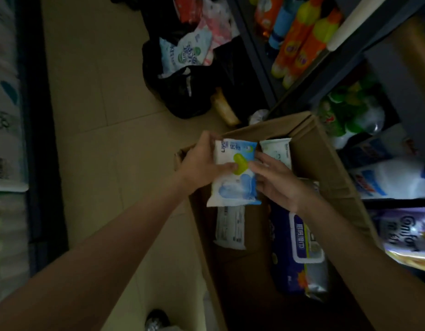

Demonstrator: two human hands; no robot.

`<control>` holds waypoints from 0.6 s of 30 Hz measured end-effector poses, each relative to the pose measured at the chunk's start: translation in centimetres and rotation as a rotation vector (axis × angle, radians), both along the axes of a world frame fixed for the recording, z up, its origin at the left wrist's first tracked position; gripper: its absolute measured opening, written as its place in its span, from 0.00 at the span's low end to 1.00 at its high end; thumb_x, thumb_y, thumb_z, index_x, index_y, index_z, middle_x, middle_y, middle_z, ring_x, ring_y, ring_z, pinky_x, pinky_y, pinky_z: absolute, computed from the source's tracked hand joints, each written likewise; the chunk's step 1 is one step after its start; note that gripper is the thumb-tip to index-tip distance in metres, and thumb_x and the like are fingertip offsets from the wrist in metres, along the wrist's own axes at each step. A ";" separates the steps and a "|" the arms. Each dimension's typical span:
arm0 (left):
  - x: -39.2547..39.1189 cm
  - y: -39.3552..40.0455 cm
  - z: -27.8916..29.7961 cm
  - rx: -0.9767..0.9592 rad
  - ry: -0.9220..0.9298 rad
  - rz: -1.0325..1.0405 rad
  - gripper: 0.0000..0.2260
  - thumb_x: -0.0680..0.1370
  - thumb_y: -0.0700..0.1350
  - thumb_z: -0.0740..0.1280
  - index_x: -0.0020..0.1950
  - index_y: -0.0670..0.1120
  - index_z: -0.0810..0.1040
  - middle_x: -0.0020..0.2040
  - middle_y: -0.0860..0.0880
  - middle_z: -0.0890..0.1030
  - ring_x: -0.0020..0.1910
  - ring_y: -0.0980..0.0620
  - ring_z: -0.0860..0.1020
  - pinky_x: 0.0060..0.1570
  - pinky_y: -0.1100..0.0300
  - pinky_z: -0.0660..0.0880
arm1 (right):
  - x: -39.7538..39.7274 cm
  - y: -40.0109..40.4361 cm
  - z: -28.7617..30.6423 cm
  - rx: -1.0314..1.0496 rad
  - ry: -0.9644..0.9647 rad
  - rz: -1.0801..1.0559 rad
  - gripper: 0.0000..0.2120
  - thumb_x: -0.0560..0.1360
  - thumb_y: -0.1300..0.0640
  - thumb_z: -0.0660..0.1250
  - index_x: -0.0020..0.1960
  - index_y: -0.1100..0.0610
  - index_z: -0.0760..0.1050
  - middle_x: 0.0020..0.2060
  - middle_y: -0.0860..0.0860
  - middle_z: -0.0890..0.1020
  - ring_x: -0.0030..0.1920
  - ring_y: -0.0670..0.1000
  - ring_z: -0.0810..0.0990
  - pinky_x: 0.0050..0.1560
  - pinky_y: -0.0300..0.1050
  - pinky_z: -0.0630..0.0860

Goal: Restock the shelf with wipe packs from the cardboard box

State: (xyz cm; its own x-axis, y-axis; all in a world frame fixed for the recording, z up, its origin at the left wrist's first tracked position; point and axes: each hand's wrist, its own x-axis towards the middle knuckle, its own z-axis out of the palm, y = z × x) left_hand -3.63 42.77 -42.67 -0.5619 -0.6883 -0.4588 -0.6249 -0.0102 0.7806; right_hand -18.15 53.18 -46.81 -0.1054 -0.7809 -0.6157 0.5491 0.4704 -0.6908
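An open cardboard box (326, 163) stands on the floor beside the shelf (302, 75). Above the box, my left hand (202, 161) grips a white and blue wipe pack (233, 185) with a green lid by its left edge. My right hand (276, 177) holds the same pack at its right edge, fingers curled against it. Inside the box lie a white pack (230, 225), a dark blue pack (295, 249) and a pale green pack (278, 149) partly hidden behind my right hand.
The shelf on the right carries orange and yellow bottles (302, 46), green bottles (350, 113) and detergent bags (395, 180). Black bags with packs (183, 75) sit on the tiled floor beyond the box. Packaged goods (6, 115) line the left side.
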 end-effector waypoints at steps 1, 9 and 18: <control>0.0 -0.2 0.4 -0.117 -0.023 -0.079 0.22 0.70 0.44 0.74 0.56 0.48 0.64 0.47 0.49 0.78 0.46 0.46 0.80 0.46 0.49 0.78 | 0.2 0.2 -1.1 0.052 0.005 -0.041 0.12 0.78 0.59 0.60 0.61 0.57 0.73 0.48 0.54 0.82 0.50 0.50 0.81 0.52 0.39 0.77; 3.3 -0.3 -0.3 -0.348 -0.217 -0.321 0.24 0.72 0.42 0.70 0.64 0.45 0.63 0.47 0.50 0.72 0.38 0.53 0.72 0.30 0.70 0.66 | 6.0 4.4 -12.3 -0.181 1.446 1.212 0.30 0.63 0.57 0.70 0.65 0.59 0.73 0.62 0.55 0.78 0.64 0.52 0.75 0.67 0.55 0.56; 5.0 -0.1 -0.3 -0.238 -0.080 -0.042 0.19 0.74 0.38 0.68 0.61 0.44 0.63 0.47 0.52 0.71 0.31 0.61 0.70 0.24 0.75 0.69 | 4.9 4.5 -8.2 0.225 0.856 1.065 0.16 0.70 0.60 0.72 0.55 0.64 0.75 0.52 0.59 0.79 0.55 0.56 0.78 0.45 0.36 0.70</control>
